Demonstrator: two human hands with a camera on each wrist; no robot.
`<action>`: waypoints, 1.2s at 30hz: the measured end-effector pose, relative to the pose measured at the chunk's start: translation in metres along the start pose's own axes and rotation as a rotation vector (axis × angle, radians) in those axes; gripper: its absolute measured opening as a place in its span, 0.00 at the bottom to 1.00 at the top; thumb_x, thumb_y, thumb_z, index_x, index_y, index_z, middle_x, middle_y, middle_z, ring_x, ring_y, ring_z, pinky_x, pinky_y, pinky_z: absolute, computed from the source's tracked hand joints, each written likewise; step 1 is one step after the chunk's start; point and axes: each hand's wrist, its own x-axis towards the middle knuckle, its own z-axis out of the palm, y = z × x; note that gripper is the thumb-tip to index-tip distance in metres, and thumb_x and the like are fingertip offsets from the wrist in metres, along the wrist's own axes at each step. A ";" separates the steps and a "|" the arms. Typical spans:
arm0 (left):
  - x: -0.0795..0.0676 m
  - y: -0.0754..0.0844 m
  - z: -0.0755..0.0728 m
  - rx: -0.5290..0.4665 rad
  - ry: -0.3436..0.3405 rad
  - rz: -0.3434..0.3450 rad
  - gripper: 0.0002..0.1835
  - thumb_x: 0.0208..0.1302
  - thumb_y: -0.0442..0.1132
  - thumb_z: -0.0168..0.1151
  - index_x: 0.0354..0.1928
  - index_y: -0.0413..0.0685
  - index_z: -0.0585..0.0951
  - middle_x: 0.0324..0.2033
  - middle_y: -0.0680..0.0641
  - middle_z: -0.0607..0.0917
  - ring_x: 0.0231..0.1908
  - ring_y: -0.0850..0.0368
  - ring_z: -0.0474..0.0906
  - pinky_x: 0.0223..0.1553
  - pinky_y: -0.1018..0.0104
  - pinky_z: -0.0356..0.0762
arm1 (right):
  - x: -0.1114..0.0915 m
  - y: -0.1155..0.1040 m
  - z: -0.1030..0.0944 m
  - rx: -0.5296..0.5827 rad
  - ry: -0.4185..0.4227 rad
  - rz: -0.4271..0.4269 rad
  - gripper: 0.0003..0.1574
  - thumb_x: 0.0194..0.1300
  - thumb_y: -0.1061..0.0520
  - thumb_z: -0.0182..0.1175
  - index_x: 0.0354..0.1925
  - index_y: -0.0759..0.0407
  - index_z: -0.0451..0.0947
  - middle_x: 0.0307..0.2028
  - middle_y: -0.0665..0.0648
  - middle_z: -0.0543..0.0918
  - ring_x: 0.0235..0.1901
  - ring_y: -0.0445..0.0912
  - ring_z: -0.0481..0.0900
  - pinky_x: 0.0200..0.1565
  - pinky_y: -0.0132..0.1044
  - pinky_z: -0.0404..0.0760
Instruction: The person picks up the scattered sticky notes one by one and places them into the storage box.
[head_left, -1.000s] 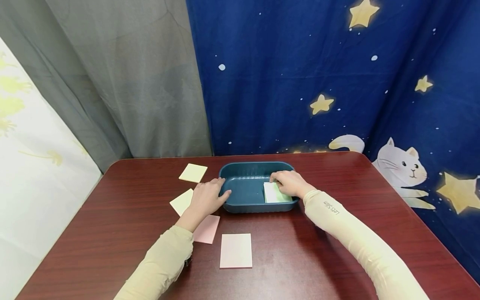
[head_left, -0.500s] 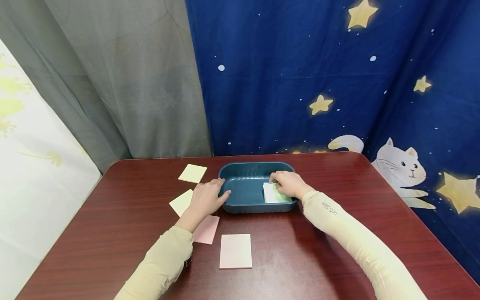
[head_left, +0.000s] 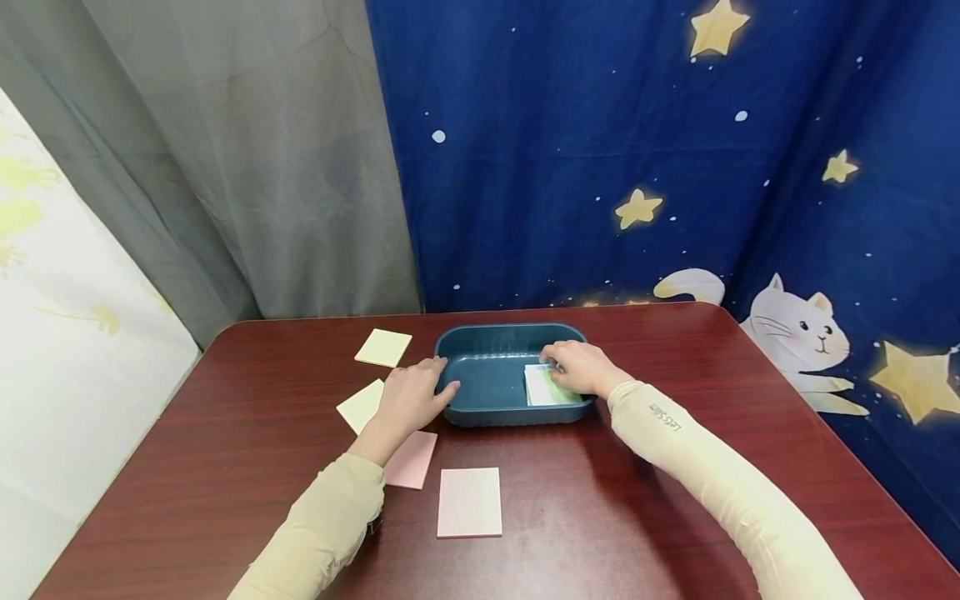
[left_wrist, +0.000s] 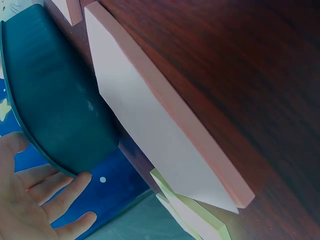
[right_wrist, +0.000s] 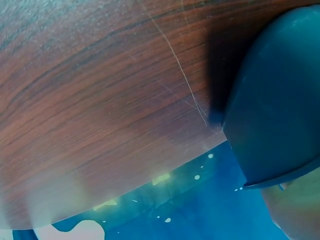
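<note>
A dark teal tray (head_left: 487, 333) stands mid-table. Inside its right end lies a stack of sticky notes, white and light green (head_left: 542, 392). My right hand (head_left: 581, 368) rests over that stack, fingers curled down onto its far edge. My left hand (head_left: 411, 398) lies against the tray's left end (left_wrist: 55, 115), fingers straight, touching the rim. In the left wrist view the fingers (left_wrist: 60, 195) are spread beside the tray wall. The right wrist view shows only the tray's outer wall (right_wrist: 275, 115) and table.
Two yellow note pads (head_left: 384, 347) (head_left: 362, 406) lie left of the tray. Two pink pads (head_left: 470, 502) (head_left: 411, 460) lie in front, one partly under my left wrist. Curtains hang behind the table's far edge.
Almost nothing differs; the note stack in the tray has shifted slightly under my right hand, and both hands stay where they were.
</note>
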 end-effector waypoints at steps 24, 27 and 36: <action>0.002 0.002 -0.001 0.004 0.008 0.007 0.26 0.58 0.52 0.54 0.52 0.39 0.75 0.45 0.41 0.78 0.38 0.46 0.77 0.39 0.51 0.71 | -0.030 -0.006 -0.053 -0.070 -0.143 0.053 0.28 0.55 0.47 0.59 0.52 0.58 0.72 0.50 0.60 0.71 0.48 0.53 0.67 0.42 0.49 0.70; 0.001 0.002 -0.001 0.000 0.009 0.007 0.26 0.58 0.52 0.55 0.51 0.39 0.75 0.46 0.41 0.78 0.38 0.46 0.77 0.39 0.50 0.71 | -0.035 -0.006 -0.052 -0.057 -0.158 0.075 0.31 0.54 0.44 0.59 0.53 0.58 0.71 0.52 0.60 0.70 0.49 0.54 0.66 0.43 0.50 0.70; -0.001 0.001 -0.001 -0.003 -0.005 0.007 0.27 0.58 0.52 0.54 0.51 0.39 0.75 0.47 0.41 0.77 0.40 0.46 0.76 0.39 0.50 0.71 | -0.049 -0.005 -0.054 -0.010 -0.201 0.135 0.39 0.52 0.35 0.56 0.56 0.57 0.69 0.52 0.60 0.72 0.49 0.53 0.66 0.43 0.52 0.69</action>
